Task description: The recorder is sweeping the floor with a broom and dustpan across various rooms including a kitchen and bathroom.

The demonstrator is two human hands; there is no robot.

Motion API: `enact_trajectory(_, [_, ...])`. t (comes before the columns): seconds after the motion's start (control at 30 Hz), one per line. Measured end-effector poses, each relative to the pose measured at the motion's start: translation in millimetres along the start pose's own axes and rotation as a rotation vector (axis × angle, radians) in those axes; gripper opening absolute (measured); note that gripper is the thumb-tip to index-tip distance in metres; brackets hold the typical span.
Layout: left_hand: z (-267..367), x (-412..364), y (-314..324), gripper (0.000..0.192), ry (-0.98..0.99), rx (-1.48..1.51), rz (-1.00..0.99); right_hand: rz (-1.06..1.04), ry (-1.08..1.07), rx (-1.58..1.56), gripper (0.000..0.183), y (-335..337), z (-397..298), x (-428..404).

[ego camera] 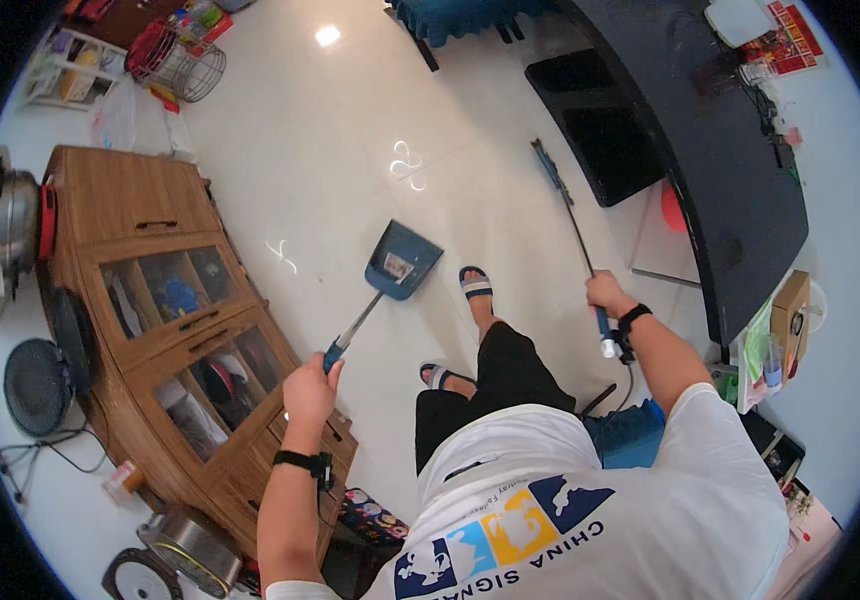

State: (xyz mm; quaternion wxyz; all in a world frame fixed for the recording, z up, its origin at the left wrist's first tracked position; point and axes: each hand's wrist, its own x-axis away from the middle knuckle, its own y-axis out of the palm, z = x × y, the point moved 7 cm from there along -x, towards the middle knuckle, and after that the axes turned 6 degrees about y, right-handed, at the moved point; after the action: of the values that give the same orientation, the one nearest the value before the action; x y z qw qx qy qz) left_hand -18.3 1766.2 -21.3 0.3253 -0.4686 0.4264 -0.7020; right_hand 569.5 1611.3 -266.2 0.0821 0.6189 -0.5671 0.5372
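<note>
In the head view, my left hand (313,396) is closed around the blue grip of a long-handled dustpan. The dark blue pan (404,259) is low over the tiled floor, a pale label in it; I cannot tell whether it touches the floor. My right hand (609,292) grips the upper part of a broom's handle (581,238). The narrow blue broom head (552,169) points away from me, near the dark table. My sandalled feet (475,282) stand between the two tools.
A wooden cabinet (122,191) with glass doors lines the left, with a pot (17,217) by it. At right is a dark table (730,180), a black panel (610,142) below its edge. Wire baskets (201,71) stand far left; a blue-covered piece of furniture (452,19) is ahead.
</note>
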Motion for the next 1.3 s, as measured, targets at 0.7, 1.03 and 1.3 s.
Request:
enact_trajectory(0.7, [-33.5,-138.5,-84.0,0.039,-0.15,-0.065,0.043,0.035,0.033,-0.051,0.018,-83.2,-199.0,-106.5])
enact_trajectory(1.03, [-73.8,-247.9,-110.5,0.038,-0.094,-0.008,-0.001,-0.144,-0.659,0.962,0.019,114.7,-332.5,-87.1])
enact_trajectory(1.3, [-133.4,-225.4,-113.6,0.036,-0.161,0.182,-0.025,-0.354,0.205,-0.17,0.023,28.1,-446.5,-17.9])
